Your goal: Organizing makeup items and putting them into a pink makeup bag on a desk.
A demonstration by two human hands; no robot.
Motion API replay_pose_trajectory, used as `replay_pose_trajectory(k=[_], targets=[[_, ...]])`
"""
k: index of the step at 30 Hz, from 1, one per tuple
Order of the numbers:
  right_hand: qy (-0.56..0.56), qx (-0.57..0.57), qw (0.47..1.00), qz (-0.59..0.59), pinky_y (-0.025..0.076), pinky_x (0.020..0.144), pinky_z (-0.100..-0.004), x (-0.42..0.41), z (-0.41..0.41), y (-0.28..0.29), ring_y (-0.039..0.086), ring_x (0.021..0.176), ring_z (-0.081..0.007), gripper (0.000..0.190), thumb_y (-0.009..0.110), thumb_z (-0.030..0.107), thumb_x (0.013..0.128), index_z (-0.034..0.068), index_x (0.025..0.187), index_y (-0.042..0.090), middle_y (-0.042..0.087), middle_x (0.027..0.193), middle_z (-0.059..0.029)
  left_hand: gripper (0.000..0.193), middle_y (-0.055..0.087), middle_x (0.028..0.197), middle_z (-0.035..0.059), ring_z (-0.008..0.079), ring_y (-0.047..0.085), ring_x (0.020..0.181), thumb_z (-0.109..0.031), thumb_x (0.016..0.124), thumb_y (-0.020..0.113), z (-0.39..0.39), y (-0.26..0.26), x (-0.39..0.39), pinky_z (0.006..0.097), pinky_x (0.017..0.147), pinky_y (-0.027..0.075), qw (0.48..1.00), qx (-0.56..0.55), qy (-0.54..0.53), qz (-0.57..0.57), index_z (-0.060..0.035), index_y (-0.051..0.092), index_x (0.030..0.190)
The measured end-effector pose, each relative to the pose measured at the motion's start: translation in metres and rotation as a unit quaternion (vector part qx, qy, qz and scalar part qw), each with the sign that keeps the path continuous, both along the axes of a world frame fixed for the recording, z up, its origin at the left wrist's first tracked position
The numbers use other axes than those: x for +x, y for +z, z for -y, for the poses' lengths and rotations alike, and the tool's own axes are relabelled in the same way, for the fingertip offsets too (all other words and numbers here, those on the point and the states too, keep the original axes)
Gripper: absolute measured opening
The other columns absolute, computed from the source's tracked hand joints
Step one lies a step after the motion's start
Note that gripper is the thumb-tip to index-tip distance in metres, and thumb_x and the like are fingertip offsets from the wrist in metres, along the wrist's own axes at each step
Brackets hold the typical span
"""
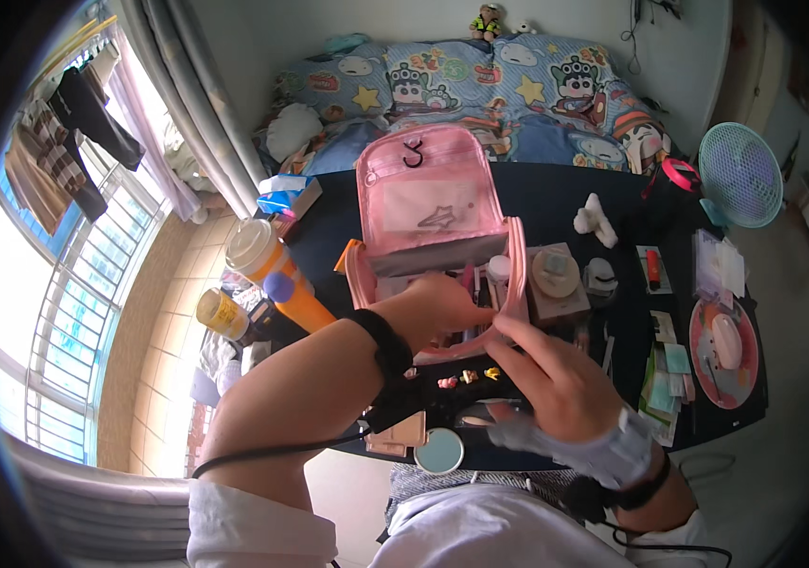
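A pink toiletry bag stands with its lid flipped up, a black hook on the lid's inside. Into its main compartment reaches my left hand, fingers hidden, so what they hold does not show. Around that hand lie a white-capped bottle and several slim cosmetic tubes. My right hand touches the bag's front right rim with its fingertips; whether it grips the rim is unclear. A blurred whitish, translucent material lies along my right palm and wrist. Just before the bag sit small colourful figurines.
An orange tumbler and a tissue pack are left of the bag. To its right are a box bearing a round compact, a fan and a plate with a pink mouse. A round mirror lies at the near edge.
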State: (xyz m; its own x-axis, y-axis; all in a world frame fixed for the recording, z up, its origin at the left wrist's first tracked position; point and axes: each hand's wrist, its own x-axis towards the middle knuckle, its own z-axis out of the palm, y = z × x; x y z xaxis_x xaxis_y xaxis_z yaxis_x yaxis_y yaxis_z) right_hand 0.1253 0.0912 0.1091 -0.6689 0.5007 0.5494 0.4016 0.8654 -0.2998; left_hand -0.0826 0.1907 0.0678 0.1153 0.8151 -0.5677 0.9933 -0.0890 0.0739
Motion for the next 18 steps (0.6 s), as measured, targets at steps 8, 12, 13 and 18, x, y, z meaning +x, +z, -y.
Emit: replay_pose_trajectory(k=[8,12,13,18], targets=[[-0.030,0.016,0.991,0.132,0.050,0.074,-0.0388,-0.015,-0.015,-0.022,0.057,0.086,-0.0288,0.053,0.073,0.023,0.073,0.000,0.116,0.054,0.052,0.105,-0.0128,0.124,0.067,0.100,0.0267,0.0351,0.063,0.105,-0.068,0.067,0.065,0.009,-0.020,0.015,0.0351,0.088,0.051,0.981,0.130,0.141,0.031,0.0286,0.018,0.130],[-0.044,-0.016,0.991,0.126,0.048,0.080,-0.0402,-0.011,-0.010,-0.027,0.055,0.094,-0.0307,0.060,0.075,0.026,0.071,0.002,0.121,0.052,0.051,0.113,-0.0122,0.136,0.057,0.122,0.0305,0.0365,0.057,0.116,-0.072,0.063,0.065,-0.001,-0.009,0.017,0.0348,0.095,0.047,0.984,0.033,0.168,0.053,0.0245,0.003,0.137],[-0.043,-0.016,0.992,0.116,0.048,0.081,-0.0404,-0.011,-0.010,-0.028,0.054,0.095,-0.0312,0.061,0.076,0.026,0.071,0.002,0.121,0.052,0.051,0.113,-0.0128,0.137,0.050,0.129,0.0323,0.0374,0.051,0.122,-0.074,0.064,0.064,-0.004,-0.013,0.018,0.0351,0.100,0.043,0.982,0.027,0.183,0.043,0.0239,0.003,0.137],[-0.027,0.017,0.994,0.109,0.050,0.077,-0.0378,-0.016,-0.008,-0.023,0.055,0.088,-0.0292,0.059,0.075,0.029,0.072,0.000,0.118,0.053,0.051,0.109,-0.0125,0.139,0.039,0.138,0.0357,0.0374,0.038,0.135,-0.077,0.064,0.061,-0.030,-0.065,0.016,0.0335,0.112,0.028,0.967,0.052,0.232,0.090,0.0224,0.001,0.139]])
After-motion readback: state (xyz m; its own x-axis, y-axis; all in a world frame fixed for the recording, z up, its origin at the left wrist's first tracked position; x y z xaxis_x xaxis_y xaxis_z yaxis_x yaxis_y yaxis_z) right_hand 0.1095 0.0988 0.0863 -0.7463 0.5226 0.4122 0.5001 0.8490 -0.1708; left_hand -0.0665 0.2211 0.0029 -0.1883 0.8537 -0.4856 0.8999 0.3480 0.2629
